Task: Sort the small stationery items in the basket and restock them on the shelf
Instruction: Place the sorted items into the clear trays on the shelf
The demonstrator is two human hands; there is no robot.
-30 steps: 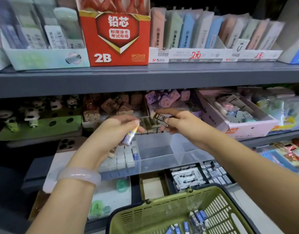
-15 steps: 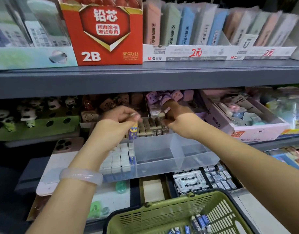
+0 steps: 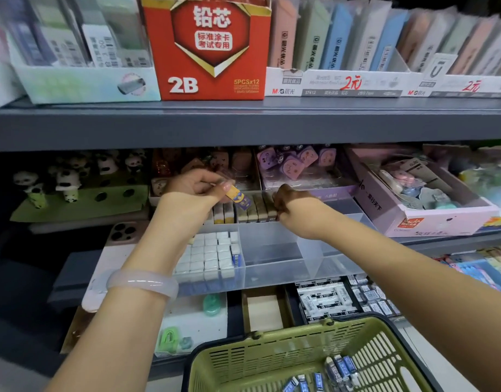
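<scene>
Left hand (image 3: 191, 190): arm extended forward, fingers pinched closed. Right hand (image 3: 296, 206): arm extended, fingers curled under, grip state indeterminate. Hands near, apart.

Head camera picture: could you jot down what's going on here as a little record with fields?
place: shop shelf with stationery
left hand: pinching a small eraser in a yellow and blue wrapper above the clear tray
right hand: closed against the back row of erasers; whether it holds anything is hidden
tray front left: packed with white erasers
tray front middle: bare
basket: green, below, some blue-wrapped erasers left
</scene>
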